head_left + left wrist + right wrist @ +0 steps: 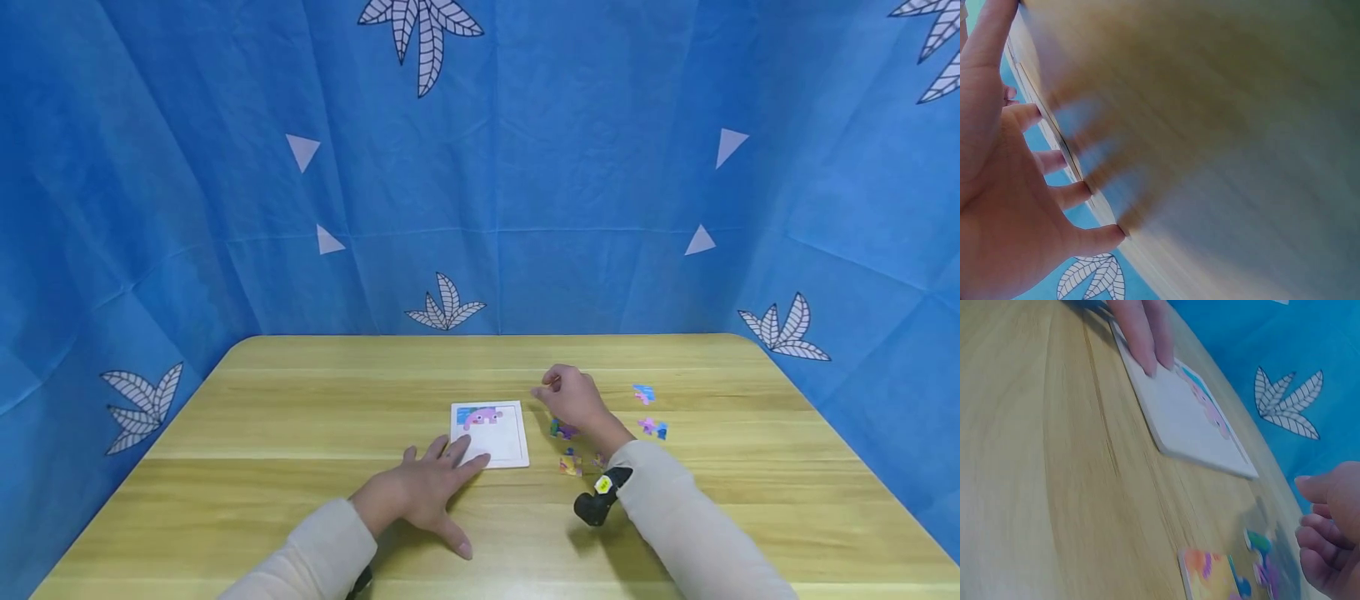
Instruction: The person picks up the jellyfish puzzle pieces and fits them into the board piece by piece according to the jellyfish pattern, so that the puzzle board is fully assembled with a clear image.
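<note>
A white puzzle board [508,443] lies on the table, with pink and blue puzzle pieces [481,417] fitted along its far edge. My left hand [423,493] is spread, and its fingertips rest on the board's near left part. To the right of the board, my right hand [576,400] hovers above the table with fingers loosely curled. In the right wrist view its thumb stands apart from the fingers, and nothing shows between them. Below it lie a green and purple piece [1261,553] and a yellow-orange piece [1209,574].
Further right on the wooden table [300,400] lie a blue and pink piece [643,392] and a pink and blue piece [653,428]. Another small piece [599,460] is partly behind my right wrist. A blue curtain [525,167] hangs behind the table.
</note>
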A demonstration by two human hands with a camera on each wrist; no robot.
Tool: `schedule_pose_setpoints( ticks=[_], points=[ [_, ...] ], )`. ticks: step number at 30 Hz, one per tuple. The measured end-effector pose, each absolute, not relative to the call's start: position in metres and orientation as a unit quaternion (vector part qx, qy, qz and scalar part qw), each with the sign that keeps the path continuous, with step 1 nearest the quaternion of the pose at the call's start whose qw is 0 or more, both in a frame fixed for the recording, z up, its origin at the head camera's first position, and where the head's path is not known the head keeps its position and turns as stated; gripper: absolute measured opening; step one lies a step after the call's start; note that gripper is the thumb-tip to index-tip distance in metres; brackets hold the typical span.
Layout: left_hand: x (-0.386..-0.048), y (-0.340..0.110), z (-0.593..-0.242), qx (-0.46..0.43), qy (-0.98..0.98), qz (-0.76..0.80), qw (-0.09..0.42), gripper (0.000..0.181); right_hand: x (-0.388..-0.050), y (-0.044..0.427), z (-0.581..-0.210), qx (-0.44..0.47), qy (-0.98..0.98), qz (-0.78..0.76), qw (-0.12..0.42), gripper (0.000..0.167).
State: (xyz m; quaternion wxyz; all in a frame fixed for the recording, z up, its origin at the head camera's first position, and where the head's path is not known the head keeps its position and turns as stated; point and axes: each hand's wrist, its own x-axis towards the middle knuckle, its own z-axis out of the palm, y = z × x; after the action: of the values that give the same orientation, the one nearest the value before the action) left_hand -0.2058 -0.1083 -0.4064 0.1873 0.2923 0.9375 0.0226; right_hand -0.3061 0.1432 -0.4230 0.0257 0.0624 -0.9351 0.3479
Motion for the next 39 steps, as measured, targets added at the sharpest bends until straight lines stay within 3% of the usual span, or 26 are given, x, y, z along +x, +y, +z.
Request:
schedule_pose_setpoints(
  ticks=[25,39],
  points=[
    [-0.206,-0.108,-0.407,0.292,0.939,0.017,0.181,0.116,-0.307,0.196,-0.422,0.003,-0.941,0.338,0.02,0.036],
    [-0.205,-0.108,-0.405,0.289,0.938,0.024,0.188,0.116,-0.299,0.23,-0.425,-0.019,-0.946,0.318,0.053,0.038]
  ],
)
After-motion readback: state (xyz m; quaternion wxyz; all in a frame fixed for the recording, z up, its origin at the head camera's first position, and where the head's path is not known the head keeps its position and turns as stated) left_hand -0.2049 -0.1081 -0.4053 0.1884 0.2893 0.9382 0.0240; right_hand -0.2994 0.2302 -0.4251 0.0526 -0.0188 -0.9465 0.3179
